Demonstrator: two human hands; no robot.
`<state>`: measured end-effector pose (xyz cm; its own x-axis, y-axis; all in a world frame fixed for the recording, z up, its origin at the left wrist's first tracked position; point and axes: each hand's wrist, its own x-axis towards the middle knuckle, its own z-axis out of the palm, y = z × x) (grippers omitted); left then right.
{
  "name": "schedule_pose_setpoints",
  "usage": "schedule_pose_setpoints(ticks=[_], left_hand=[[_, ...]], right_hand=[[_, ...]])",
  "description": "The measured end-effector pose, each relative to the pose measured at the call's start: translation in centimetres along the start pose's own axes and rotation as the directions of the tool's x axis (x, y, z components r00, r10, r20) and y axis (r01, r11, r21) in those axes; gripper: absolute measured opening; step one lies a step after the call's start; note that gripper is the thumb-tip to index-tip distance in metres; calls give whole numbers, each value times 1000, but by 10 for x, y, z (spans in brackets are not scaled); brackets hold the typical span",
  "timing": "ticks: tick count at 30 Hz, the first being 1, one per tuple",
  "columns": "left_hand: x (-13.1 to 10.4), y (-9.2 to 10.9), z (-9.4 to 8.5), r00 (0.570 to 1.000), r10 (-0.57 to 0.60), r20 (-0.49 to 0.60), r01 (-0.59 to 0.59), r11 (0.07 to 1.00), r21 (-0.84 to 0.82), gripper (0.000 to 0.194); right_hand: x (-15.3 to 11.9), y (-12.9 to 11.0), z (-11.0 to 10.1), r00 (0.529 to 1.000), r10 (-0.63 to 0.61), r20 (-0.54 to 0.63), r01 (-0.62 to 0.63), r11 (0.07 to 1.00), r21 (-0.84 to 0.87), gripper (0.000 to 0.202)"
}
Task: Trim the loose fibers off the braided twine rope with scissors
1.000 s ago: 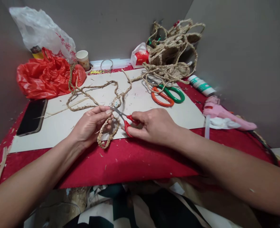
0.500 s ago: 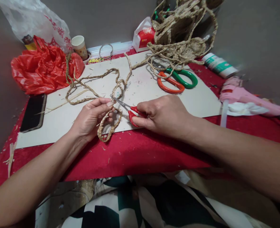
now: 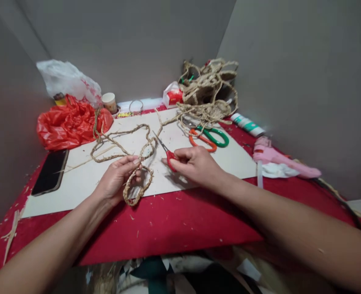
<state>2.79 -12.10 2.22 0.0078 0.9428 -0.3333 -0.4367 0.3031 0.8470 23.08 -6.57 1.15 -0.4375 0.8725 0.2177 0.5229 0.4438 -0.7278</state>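
Reaching over the red cloth (image 3: pixel 168 228) and white board (image 3: pixel 232 163), we are pinching the braided rope (image 3: pixel 134 129) between left hand (image 3: pixel 119 175) thumb and fingertips, its near loop (image 3: pixel 151 175) slanting from near-left to far-right. Above the board, our right hand (image 3: pixel 197 165) is curling its fingers around the red-handled scissors (image 3: pixel 169 157), which are pointing away and leftward, blades nearly together.

rope (image 3: pixel 133 130) on board (image 3: pixel 79 192) between phone (image 3: pixel 49 173) and glue gun (image 3: pixel 276 157), cup (image 3: pixel 108 100) behind
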Motion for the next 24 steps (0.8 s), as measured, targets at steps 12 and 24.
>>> schedule_pose_setpoints(ticks=[12, 24], left_hand=[[-8, -5, -3, 985, 30, 170, -55, 989, 139, 28], [-25, 16, -4, 958, 82, 273, -196, 886, 420, 36]], right_hand=[[35, -43, 14, 887, 373, 271, -311, 50, 949, 36], [78, -86, -17, 933, 350, -81, 61, 68, 996, 40]])
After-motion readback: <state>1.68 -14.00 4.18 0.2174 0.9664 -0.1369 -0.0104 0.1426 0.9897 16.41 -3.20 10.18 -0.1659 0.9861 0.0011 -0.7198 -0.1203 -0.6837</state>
